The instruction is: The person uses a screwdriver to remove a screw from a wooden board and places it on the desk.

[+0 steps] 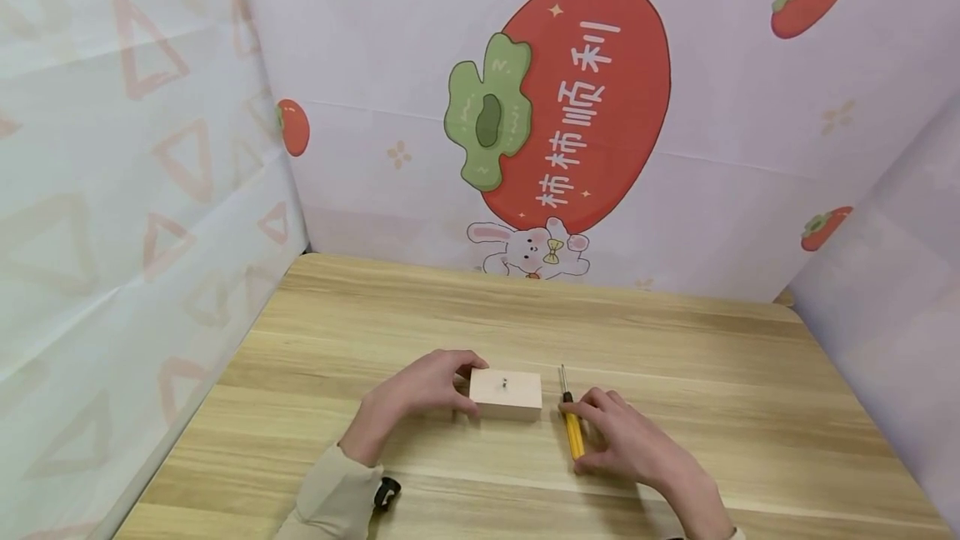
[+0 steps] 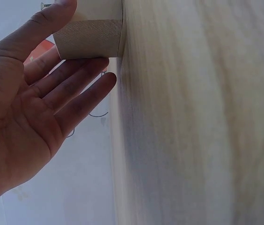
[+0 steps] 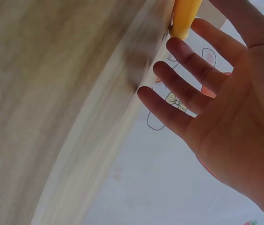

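Note:
A pale wooden block (image 1: pixel 506 392) lies on the table left of the screwdriver, with small metal screws (image 1: pixel 505 382) standing up from its top. My left hand (image 1: pixel 431 382) holds the block by its left end, thumb on the near side and fingers along the far side. In the left wrist view the block's end face (image 2: pixel 90 40) shows between thumb and fingers. A screwdriver (image 1: pixel 573 432) with a yellow handle and black collar lies with its metal tip pointing away. My right hand (image 1: pixel 626 440) is over its handle, index fingertip at the collar, thumb by the butt, the other fingers (image 3: pixel 169 110) loosely extended.
The wood-grain table (image 1: pixel 420 307) meets a printed cloth backdrop (image 1: pixel 360 182) at the back. Another cloth wall (image 1: pixel 135 215) stands along the left side.

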`<state>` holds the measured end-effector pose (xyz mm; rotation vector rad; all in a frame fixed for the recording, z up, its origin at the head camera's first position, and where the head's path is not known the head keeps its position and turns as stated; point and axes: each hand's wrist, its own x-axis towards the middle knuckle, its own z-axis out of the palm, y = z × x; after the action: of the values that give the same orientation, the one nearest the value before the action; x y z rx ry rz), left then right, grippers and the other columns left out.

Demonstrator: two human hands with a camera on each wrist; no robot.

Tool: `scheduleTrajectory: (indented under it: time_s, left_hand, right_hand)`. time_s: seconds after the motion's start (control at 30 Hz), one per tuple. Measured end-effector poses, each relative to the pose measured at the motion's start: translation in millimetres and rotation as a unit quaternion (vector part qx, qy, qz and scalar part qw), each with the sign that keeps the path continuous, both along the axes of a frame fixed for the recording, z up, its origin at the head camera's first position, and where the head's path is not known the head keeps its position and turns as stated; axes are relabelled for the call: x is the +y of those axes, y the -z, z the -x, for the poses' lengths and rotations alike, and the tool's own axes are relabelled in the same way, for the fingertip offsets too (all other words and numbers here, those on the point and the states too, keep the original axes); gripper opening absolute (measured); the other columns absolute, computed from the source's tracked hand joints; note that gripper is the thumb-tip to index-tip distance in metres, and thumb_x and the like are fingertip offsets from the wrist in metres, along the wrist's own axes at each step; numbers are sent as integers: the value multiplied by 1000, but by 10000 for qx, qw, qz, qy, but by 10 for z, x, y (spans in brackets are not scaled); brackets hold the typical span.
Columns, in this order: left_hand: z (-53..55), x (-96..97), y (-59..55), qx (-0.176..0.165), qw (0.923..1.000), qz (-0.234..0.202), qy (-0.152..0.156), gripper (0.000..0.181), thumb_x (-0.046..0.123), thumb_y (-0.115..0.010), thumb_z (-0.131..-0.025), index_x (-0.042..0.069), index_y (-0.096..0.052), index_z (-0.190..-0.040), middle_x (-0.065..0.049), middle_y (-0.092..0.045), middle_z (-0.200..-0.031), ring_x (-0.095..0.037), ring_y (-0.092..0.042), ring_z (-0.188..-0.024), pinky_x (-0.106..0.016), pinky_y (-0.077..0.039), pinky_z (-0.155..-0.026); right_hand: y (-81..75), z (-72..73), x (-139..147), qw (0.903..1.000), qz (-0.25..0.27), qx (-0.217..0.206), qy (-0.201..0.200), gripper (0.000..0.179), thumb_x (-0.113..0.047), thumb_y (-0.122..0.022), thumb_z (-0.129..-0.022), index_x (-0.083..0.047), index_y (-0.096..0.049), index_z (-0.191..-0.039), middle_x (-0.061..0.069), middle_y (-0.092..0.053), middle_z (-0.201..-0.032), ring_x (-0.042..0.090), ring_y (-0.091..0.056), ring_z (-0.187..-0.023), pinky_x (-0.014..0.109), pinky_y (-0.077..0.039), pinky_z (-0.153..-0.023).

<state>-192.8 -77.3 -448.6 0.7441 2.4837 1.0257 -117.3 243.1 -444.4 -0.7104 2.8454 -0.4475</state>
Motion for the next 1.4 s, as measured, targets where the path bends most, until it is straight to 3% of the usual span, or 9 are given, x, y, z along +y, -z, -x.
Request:
scheduleTrajectory:
  time_s: [0.43, 0.6, 0.83, 1.03, 1.23, 1.33, 1.4]
  left_hand:
    - [-30, 8, -47, -45, 10000, 68, -36, 63, 26, -87, -75, 10, -61, -131, -4, -68, -122, -17, -62, -112, -39, -49, -101]
    - [-29, 10, -38, -4, 10000, 40, -40, 63, 26, -87, -75, 10, -61, -130, -4, -68, -121, -17, -62, -112, -39, -49, -101]
    - [-27, 9, -26, 59, 10000, 47, -8, 64, 27, -87, -75, 10, -61, -131, -3, -69, -122, -16, -63, -113, -39, -48, -102]
    - [-36, 1, -33, 93, 9999, 49, 7, 63, 26, -86, -75, 10, -61, -131, -3, -69, -122, -18, -63, -114, -39, -48, -102]
    - [-41, 1, -36, 101, 9999, 42, -5, 63, 26, -86, -75, 10, -61, -131, -3, -69, -122, -17, -63, -114, -39, -48, -101]
    - [-41, 4, -35, 84, 10000, 43, -22, 63, 26, -86, -75, 11, -61, -131, -3, -68, -122, -17, -63, -113, -38, -48, -101]
    - [-41, 6, -36, 62, 10000, 37, -32, 63, 26, -86, -75, 11, -61, -131, -3, -68, -121, -16, -62, -113, -39, -48, -101]
  right_hand:
    - [14, 8, -15, 9994, -41, 232, -238, 42, -31, -83, -76, -29, -70, -116, -14, -54, -105, 7, -46, -96, 33, -47, -83]
    - [-2, 9, -9, 9986, 157, 354, -357, 26, -27, -79, -81, -32, -71, -105, -14, -56, -98, 3, -46, -85, 28, -44, -75]
    - [-20, -1, -5, 9981, 317, 440, -290, 30, -30, -79, -83, -24, -72, -112, -13, -59, -99, 3, -51, -83, 27, -47, -74]
    - [-17, 4, -22, 9980, 393, 447, -202, 35, -23, -80, -83, -18, -72, -117, -11, -62, -103, 4, -56, -87, 25, -52, -75]
    - [4, 11, -16, 9906, 522, 1194, -406, 31, -12, -81, -80, -19, -73, -109, -12, -63, -99, 6, -59, -86, 24, -54, -73]
    - [-6, 20, -15, 9779, 790, 1839, -607, 33, -5, -82, -77, -18, -73, -106, -13, -62, -96, 5, -58, -81, 21, -52, -69]
    - [-19, 39, -19, 9641, 996, 2338, -768, 36, -2, -83, -74, -18, -73, -105, -14, -62, -92, 3, -56, -76, 17, -49, -66]
